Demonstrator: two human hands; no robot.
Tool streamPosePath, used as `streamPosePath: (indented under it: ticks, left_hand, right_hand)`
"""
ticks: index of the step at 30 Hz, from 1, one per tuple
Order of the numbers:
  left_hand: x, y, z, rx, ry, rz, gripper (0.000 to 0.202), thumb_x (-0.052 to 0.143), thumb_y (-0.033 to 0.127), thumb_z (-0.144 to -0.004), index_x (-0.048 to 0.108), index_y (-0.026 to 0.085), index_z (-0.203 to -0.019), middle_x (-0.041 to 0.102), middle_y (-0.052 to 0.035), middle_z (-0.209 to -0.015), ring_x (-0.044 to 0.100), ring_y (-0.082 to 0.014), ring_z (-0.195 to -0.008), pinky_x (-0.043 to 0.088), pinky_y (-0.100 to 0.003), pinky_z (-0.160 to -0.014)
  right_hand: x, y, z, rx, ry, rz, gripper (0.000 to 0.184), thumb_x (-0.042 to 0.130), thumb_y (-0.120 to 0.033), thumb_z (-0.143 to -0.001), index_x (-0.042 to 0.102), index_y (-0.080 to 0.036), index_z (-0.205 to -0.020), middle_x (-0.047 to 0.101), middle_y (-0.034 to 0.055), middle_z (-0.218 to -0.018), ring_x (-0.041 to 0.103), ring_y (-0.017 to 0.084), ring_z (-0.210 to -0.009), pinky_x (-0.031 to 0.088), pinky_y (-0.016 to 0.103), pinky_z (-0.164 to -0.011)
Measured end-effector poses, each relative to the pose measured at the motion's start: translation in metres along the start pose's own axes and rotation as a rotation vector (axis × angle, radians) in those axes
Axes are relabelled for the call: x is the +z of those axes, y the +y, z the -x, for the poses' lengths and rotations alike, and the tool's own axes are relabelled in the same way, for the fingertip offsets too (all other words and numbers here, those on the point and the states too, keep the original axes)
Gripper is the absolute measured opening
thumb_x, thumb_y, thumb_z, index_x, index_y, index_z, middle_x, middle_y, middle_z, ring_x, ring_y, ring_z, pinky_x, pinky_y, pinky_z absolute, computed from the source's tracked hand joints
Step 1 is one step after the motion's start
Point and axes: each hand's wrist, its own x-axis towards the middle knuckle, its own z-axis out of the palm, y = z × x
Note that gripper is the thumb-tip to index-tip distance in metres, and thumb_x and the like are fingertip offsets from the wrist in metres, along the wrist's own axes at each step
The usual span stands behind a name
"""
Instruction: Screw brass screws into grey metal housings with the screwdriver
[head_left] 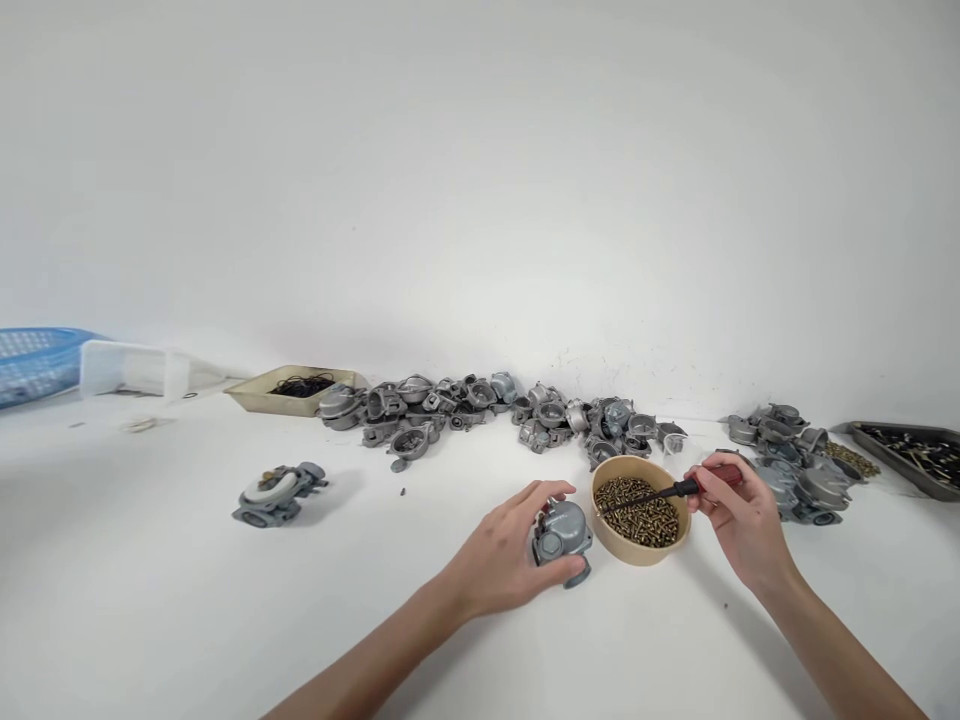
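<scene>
My left hand is closed around a grey metal carburetor on the white table, its rounded bowl facing up. In my right hand is a screwdriver with a red and black handle. Its dark shaft slants down to the left across a round tan tub, the tip near the tub's left rim beside the carburetor. Many small brass-coloured screws fill the tub. Whether a screw sits on the tip is too small to tell.
Another carburetor with a white ring lies to the left. Along the wall are piles of grey carburetor parts, a beige tray of black rings, a white bin and a blue basket. At right sits a dark tray.
</scene>
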Motion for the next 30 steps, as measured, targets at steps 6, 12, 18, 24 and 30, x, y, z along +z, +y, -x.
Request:
streamPosePath:
  ticks: [6, 12, 18, 24, 30]
  left_hand:
    - [0.018, 0.002, 0.001, 0.022, 0.071, 0.011, 0.043, 0.069, 0.037, -0.089, 0.055, 0.03, -0.129, 0.066, -0.0064, -0.123, 0.066, -0.0277, -0.108, 0.055, -0.039, -0.09]
    - [0.021, -0.002, 0.0, -0.002, 0.095, 0.053, 0.04, 0.068, 0.032, -0.088, 0.058, 0.031, -0.126, 0.07, -0.003, -0.12, 0.067, -0.0266, -0.109, 0.054, -0.041, -0.097]
    - [0.02, -0.005, 0.0, -0.012, 0.111, 0.043, 0.043, 0.072, 0.029, -0.082, 0.061, 0.031, -0.123, 0.074, -0.0009, -0.119, 0.07, -0.0269, -0.107, 0.053, -0.043, -0.101]
    - [0.016, -0.003, -0.001, -0.005, 0.092, 0.065, 0.04, 0.069, 0.034, -0.081, 0.064, 0.03, -0.121, 0.077, -0.0001, -0.116, 0.072, -0.0247, -0.1, 0.054, -0.041, -0.098]
    - [0.014, -0.003, -0.003, 0.02, 0.076, 0.096, 0.04, 0.07, 0.035, -0.082, 0.064, 0.029, -0.121, 0.077, -0.0002, -0.113, 0.072, -0.0232, -0.095, 0.055, -0.04, -0.096]
  right_hand:
    - [0.004, 0.004, 0.005, 0.071, -0.044, -0.038, 0.032, 0.096, -0.041, -0.074, 0.072, -0.023, -0.085, 0.075, 0.005, -0.08, 0.066, 0.016, -0.054, 0.057, 0.028, -0.052]
    - [0.005, 0.003, 0.006, 0.089, -0.05, -0.045, 0.032, 0.096, -0.04, -0.073, 0.072, -0.022, -0.085, 0.075, 0.0047, -0.08, 0.066, 0.016, -0.053, 0.056, 0.027, -0.051]
    - [0.005, 0.007, 0.006, 0.131, -0.047, -0.044, 0.035, 0.098, -0.041, -0.071, 0.072, -0.021, -0.085, 0.074, 0.0044, -0.08, 0.066, 0.016, -0.055, 0.056, 0.027, -0.052]
    - [0.013, 0.008, 0.014, 0.152, -0.005, -0.071, 0.036, 0.097, -0.04, -0.073, 0.07, -0.022, -0.088, 0.073, 0.0026, -0.082, 0.064, 0.014, -0.055, 0.053, 0.025, -0.054]
    - [0.018, 0.004, 0.017, 0.168, 0.002, -0.069, 0.037, 0.097, -0.04, -0.072, 0.07, -0.022, -0.088, 0.073, 0.0019, -0.082, 0.064, 0.014, -0.056, 0.052, 0.025, -0.055]
